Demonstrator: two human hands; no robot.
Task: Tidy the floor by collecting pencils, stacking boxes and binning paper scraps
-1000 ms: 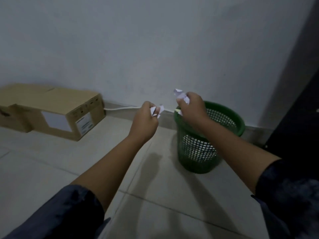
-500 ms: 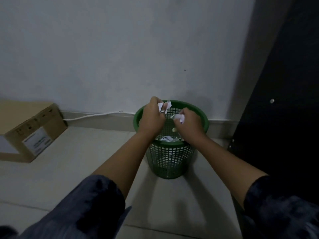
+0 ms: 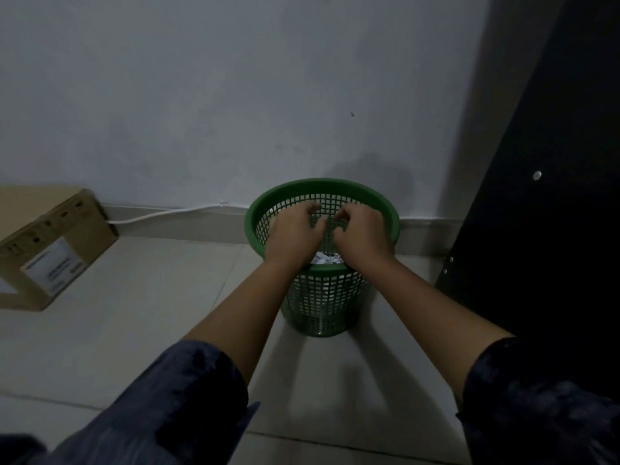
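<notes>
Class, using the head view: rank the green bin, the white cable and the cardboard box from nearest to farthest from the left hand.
1. Green bin: directly beneath the left hand.
2. White cable: along the wall, to the left.
3. Cardboard box: far left on the floor.

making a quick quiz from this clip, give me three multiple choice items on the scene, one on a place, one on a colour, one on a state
1. Where are both hands?
A. over the open top of the bin
B. on the cardboard box
C. flat on the floor

2. What colour is the mesh bin?
A. red
B. green
C. white

3. What is inside the bin?
A. nothing
B. pencils
C. crumpled white paper

Answers:
1 A: the left hand and the right hand hang side by side above the bin, inside its rim line; the cardboard box sits apart by the wall.
2 B: the rim and mesh wall are green.
3 C: white paper scraps show between the wrists, low in the bin.
</notes>
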